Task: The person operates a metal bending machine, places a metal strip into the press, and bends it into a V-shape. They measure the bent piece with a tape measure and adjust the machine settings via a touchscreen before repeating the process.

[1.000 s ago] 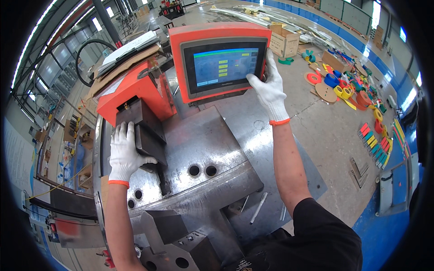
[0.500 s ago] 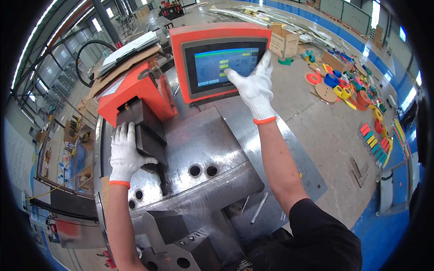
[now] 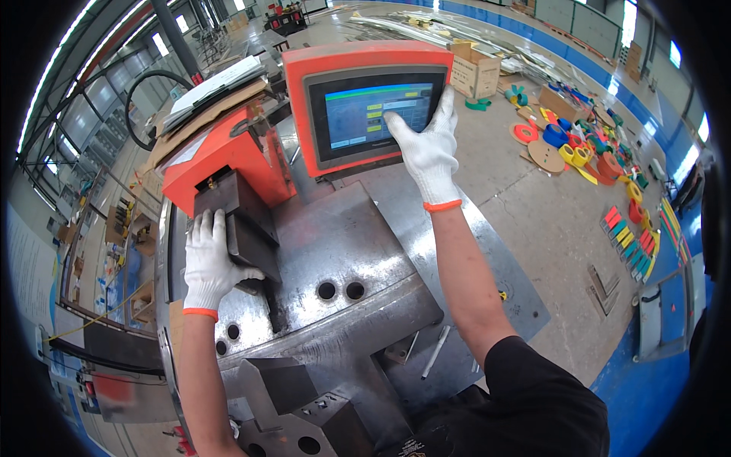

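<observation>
A touchscreen panel (image 3: 354, 114) in a thick red housing stands at the far side of the metal machine bed. My right hand (image 3: 428, 148), in a white knit glove with an orange cuff, is at its right edge. The thumb reaches over the lit screen and the fingers stretch up along the housing's right side. Left of the panel, a dark metal block (image 3: 253, 240) projects from a red machine head (image 3: 221, 164). My gloved left hand (image 3: 209, 255) rests against the block's left side, fingers extended and thumb apart. Any contact under the palm is hidden.
The steel bed (image 3: 335, 236) has round holes, and a notched metal block (image 3: 278, 388) sits near me. A pale rod (image 3: 435, 352) lies to its right. Coloured tape rolls (image 3: 560, 137) and a cardboard box (image 3: 474, 72) are on the floor at right. Papers (image 3: 217, 84) lie atop the machine head.
My right thumb has shifted slightly to the right over the screen, and the display shows a somewhat different layout. My left hand stays in place against the block.
</observation>
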The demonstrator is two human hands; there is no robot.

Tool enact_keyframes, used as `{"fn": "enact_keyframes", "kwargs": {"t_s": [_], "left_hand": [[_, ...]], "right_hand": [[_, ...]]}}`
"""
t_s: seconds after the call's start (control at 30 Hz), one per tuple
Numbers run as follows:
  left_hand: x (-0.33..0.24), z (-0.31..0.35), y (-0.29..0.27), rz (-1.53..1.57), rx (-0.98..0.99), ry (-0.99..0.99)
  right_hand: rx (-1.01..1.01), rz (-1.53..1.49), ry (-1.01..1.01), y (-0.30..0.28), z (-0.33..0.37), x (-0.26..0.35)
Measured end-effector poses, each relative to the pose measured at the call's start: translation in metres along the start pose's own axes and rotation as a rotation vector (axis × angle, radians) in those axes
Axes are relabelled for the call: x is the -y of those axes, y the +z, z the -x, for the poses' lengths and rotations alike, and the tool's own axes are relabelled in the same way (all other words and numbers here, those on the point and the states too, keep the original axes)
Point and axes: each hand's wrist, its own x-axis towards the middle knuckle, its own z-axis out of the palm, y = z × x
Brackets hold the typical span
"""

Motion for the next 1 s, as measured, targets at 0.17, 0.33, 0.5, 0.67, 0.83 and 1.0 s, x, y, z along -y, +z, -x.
{"fn": "enact_keyframes", "kwargs": {"t_s": [0.17,0.33,0.5,0.67,0.83,1.0], "left_hand": [[-0.001,-0.001,-0.002,0.002,-0.002,0.005],[-0.001,0.001,-0.002,0.005,-0.002,0.000],[-0.002,0.001,-0.001,0.004,-0.007,0.005],[-0.003,0.000,-0.002,0.012,-0.005,0.012],[0.001,0.002,0.002,0.006,-0.029,0.012],[0.003,0.003,-0.001,0.004,-0.052,0.030]], "right_hand": [[-0.035,-0.098,-0.053,0.001,-0.003,-0.016],[-0.024,-0.188,-0.038,0.004,-0.006,-0.024],[-0.004,-0.319,-0.040,-0.001,-0.010,-0.030],[0.004,-0.414,-0.047,-0.003,-0.013,-0.037],[0.150,-0.470,-0.058,-0.017,-0.014,-0.052],[0.120,-0.386,-0.124,-0.017,-0.014,-0.049]]}}
